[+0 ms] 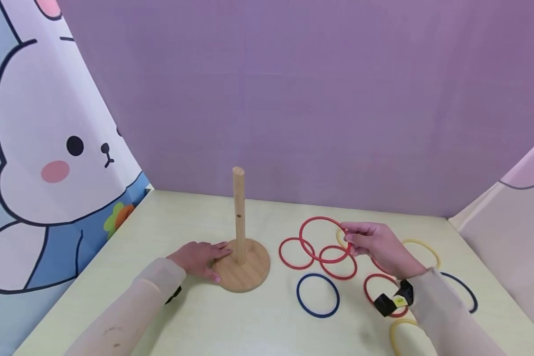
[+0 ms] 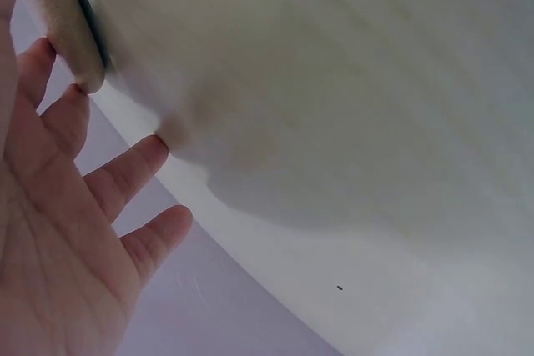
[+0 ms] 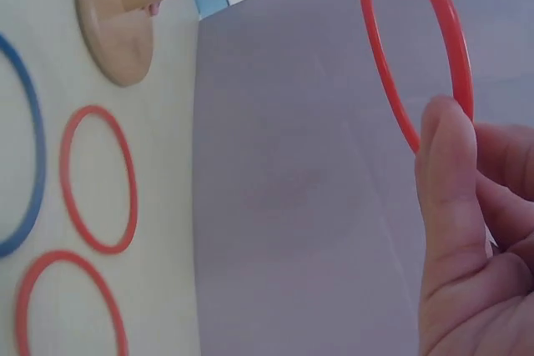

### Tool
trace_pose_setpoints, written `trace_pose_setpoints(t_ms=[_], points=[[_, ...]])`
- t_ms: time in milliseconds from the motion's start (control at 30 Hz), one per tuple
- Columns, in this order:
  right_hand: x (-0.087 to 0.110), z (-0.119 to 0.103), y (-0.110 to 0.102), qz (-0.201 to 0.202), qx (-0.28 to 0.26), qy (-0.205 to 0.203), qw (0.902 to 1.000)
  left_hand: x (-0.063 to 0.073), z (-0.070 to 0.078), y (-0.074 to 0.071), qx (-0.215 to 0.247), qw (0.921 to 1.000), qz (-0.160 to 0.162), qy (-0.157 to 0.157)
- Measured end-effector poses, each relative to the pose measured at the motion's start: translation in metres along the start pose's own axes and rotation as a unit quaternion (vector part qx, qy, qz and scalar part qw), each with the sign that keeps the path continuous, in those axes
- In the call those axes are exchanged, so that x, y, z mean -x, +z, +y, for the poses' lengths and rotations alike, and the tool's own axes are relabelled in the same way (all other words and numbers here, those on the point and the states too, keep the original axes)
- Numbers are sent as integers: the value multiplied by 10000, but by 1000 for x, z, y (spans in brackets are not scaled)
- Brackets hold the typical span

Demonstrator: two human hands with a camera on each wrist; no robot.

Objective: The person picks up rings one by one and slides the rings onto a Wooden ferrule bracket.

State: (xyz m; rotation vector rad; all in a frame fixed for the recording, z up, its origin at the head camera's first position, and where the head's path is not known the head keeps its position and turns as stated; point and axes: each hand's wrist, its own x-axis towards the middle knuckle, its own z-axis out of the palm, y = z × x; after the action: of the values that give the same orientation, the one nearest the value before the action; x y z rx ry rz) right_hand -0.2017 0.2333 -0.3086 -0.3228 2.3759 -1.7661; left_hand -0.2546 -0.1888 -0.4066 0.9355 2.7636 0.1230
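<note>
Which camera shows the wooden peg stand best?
The head view: the pale wooden peg stand appears nearly whole, upright peg and round base. Right wrist view crops the base; left wrist view shows only part of its edge.

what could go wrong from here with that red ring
The right hand pinches the red ring at one edge, so it may swing or slip. If carried to the wooden peg, it might snag on the tip. The left hand touches only one side of the round base, so a knock could perhaps tilt it.

right hand (image 3: 477,231) pinches red ring (image 3: 458,56) | wooden stand (image 3: 104,35) | blue ring (image 3: 37,127)
</note>
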Motion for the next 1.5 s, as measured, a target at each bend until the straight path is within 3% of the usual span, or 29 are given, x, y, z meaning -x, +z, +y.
trace_pose_setpoints(t_ms=[233, 567, 867, 1133, 1500], points=[[-4, -16, 6, 337, -137, 13, 9993, -1, 0, -2, -16, 10000, -41, -60], [-10, -31, 17, 527, -770, -128, 9956, 0, 1, -4, 154, 9999, -59, 3], [-11, -48, 19, 691, -1434, -277, 9869, 1, 4, -7, 121, 9999, -84, -56], [-12, -59, 20, 736, -1691, -424, 9819, 2, 4, -6, 233, 9996, -110, -98], [-17, -78, 29, 751, -2258, -799, 9680, 3, 4, -5, 211, 9996, -102, -163]])
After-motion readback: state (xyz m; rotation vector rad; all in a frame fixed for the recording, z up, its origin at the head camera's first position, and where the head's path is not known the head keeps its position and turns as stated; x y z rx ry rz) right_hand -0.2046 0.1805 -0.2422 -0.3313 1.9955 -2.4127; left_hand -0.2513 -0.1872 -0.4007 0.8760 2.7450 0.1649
